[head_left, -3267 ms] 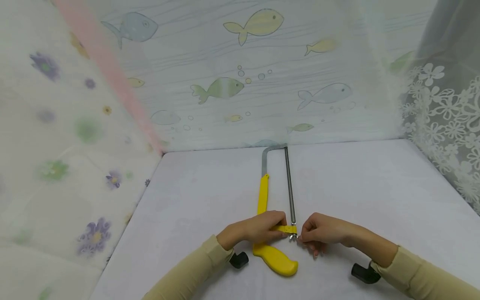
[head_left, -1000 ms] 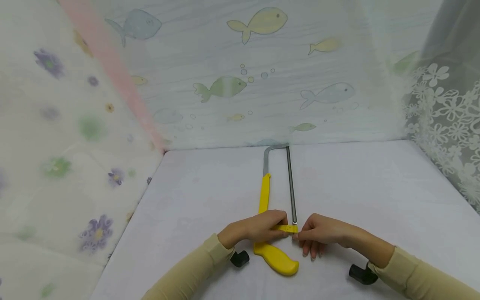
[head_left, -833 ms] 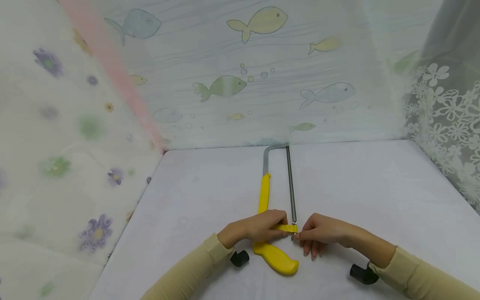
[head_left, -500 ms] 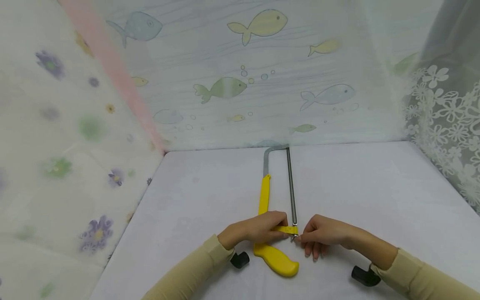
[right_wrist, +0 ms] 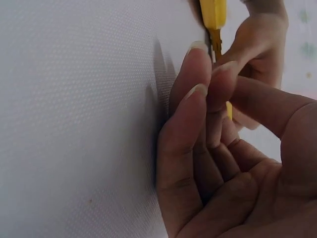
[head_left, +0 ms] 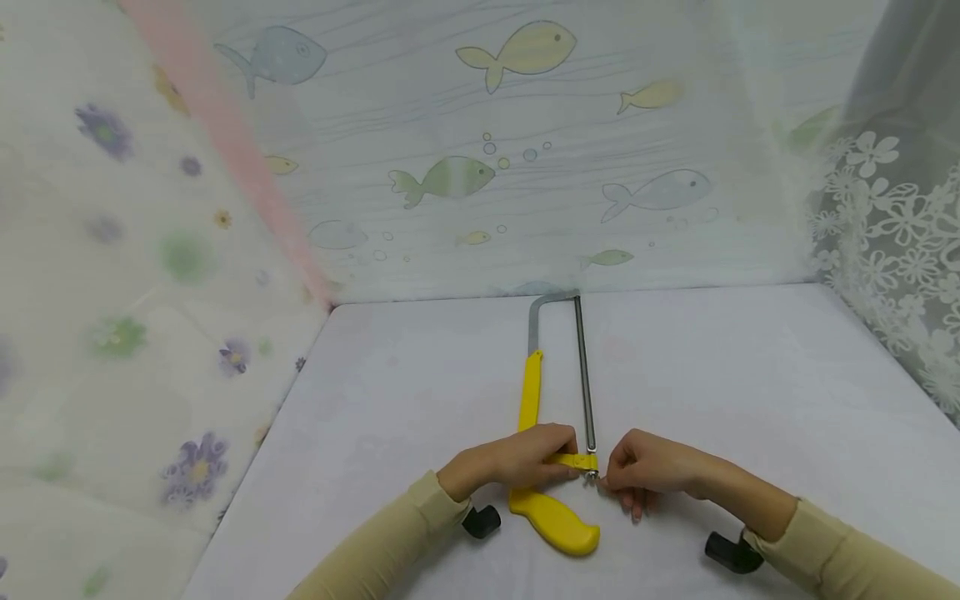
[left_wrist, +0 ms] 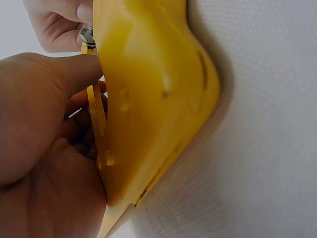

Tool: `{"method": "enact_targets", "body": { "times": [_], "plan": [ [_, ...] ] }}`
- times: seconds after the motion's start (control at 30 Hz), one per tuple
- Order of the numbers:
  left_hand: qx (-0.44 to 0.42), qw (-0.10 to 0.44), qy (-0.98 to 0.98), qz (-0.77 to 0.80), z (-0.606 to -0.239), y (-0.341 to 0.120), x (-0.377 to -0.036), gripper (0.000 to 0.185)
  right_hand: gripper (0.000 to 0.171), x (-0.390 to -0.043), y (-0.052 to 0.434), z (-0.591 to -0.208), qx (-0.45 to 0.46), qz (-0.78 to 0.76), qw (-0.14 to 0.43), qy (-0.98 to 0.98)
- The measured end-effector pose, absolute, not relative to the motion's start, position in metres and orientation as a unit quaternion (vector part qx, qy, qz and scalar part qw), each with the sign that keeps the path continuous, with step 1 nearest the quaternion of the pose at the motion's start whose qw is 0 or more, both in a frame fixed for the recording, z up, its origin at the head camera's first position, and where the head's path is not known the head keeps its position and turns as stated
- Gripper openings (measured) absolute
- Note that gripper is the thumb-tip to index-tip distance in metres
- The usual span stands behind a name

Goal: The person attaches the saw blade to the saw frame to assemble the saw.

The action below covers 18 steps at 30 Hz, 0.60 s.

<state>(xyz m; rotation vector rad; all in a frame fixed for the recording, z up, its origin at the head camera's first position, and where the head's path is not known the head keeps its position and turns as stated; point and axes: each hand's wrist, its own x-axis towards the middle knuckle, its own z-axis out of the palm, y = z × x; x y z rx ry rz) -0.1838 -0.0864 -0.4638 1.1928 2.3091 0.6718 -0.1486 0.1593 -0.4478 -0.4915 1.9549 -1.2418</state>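
Observation:
A yellow-handled hacksaw point(head_left: 558, 525) lies on the white table, its dark blade point(head_left: 585, 375) running away from me on the right side of the frame. My left hand point(head_left: 528, 457) grips the saw's yellow crosspiece, thumb on the near side and fingers beyond. At the crosspiece's end sits a small metal wing nut point(head_left: 591, 477), also visible in the left wrist view. The curled thumb and fingertips of my right hand point(head_left: 656, 462) are at the wing nut's right edge and take hold of its wing. In the right wrist view, the fingers hide the wing nut.
Behind the table hangs a fish-print curtain point(head_left: 450, 125), close to the saw's far end. A flower-print sheet point(head_left: 120, 333) borders the left side and lace fabric point(head_left: 885, 225) the right. Black wrist cameras point(head_left: 733, 553) sit below both sleeves.
My right fingertips cover the wing nut one second ago; now they are drawn slightly right, leaving most of it visible. My left hand and the hacksaw stay in place.

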Motion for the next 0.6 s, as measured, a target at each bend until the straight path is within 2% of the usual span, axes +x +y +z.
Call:
{"method": "enact_targets", "body": {
  "times": [0.23,0.6],
  "plan": [
    [0.436,0.227,0.836,0.244,-0.4646,-0.0871,-0.184,0.011,0.032,-0.1489,0.1558,-0.4494,-0.207,-0.489,0.398,0.748],
    [0.435,0.23,0.835,0.246,-0.4636,-0.087,-0.1842,0.012,0.038,-0.1503,0.1493,-0.4499,-0.179,-0.484,0.402,0.756]
  ]
}}
